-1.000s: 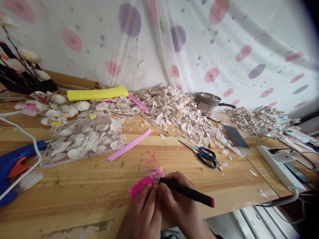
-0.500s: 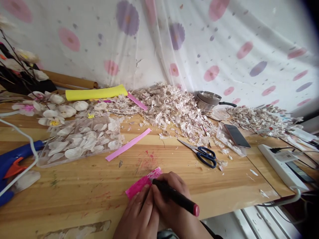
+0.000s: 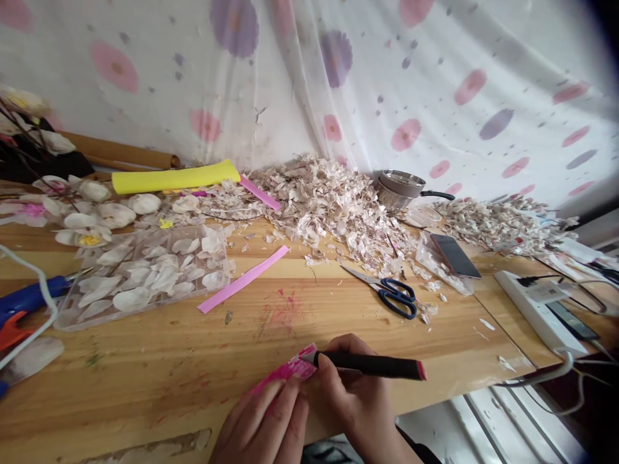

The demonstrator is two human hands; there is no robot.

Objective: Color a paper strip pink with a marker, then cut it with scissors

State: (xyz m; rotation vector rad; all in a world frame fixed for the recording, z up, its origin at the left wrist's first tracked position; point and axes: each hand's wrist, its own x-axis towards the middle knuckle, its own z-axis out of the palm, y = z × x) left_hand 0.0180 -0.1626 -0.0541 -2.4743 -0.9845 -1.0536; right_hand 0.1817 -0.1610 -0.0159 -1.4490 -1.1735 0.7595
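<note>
Presently, the strip (image 3: pixel 291 368) lies slanted near the middle of the surface's (image 3: pixel 184 361) near edge. On the strip's near side rest the fingers of the left hand (image 3: pixel 264 425); the thumb is hidden, so I cannot tell whether it pinches from below. The right hand (image 3: pixel 358 396) grasps the pen (image 3: pixel 380 365) between thumb and forefinger, not far from the tip, and the pen's back end points toward the surface's right edge. The tip is at the strip's far end, where pale gaps show among the bright pink marks.

For good colouring, I would judge, the left fingers should press flat, near to the tip but out of its path, so that the strip does not slide or wrinkle. Short strokes laid side by side, with light and even pressure, suit these gaps best. At the strip's border the pen should slow down, because it could stain the surface. The scissors (image 3: pixel 399 296), farther from the near edge, lie well apart from the 2 hands.
</note>
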